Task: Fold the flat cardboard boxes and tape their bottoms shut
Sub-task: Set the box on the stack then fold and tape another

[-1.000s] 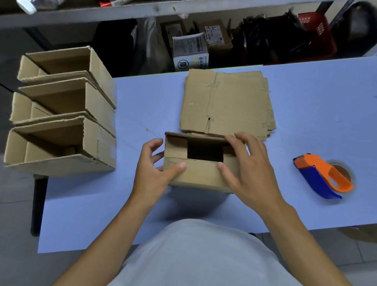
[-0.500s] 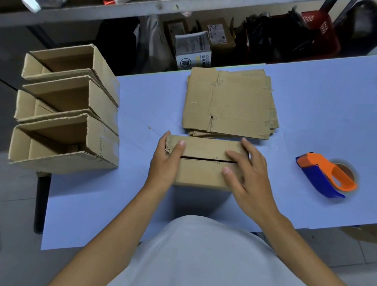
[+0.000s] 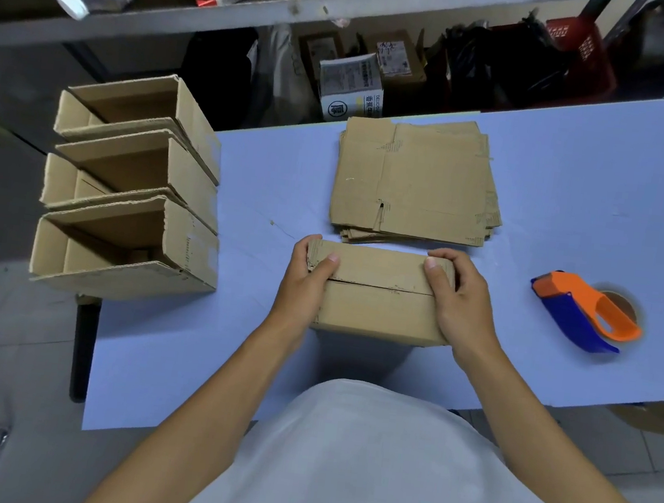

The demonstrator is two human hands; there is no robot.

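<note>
My thumbs lay flat on the top of the cardboard box (image 3: 379, 294), one at each end of the far flap, and the other fingers curled over the box's two short ends, so both hands gripped it. The left hand (image 3: 303, 285) held the left end and the right hand (image 3: 463, 303) held the right end. The two bottom flaps met in a straight seam (image 3: 380, 287) running left to right between my thumbs, nearly closed, and no tape was on it yet.

The box sat near the front edge of the tabletop (image 3: 577, 188), about midway along it, just in front of the stack of flat boxes (image 3: 413, 178). The tape dispenser (image 3: 582, 311) lay to the right of the box, apart from it, toward the tabletop's right side. Three folded boxes (image 3: 135, 187) were stacked at the left edge.

To do this step well, I judged that I should press both flaps down level until the seam shut evenly, then keep the left hand pinning them while the right went for the dispenser. Letting go with both hands risked the flaps springing up. The tape should follow the seam and wrap over each end.
</note>
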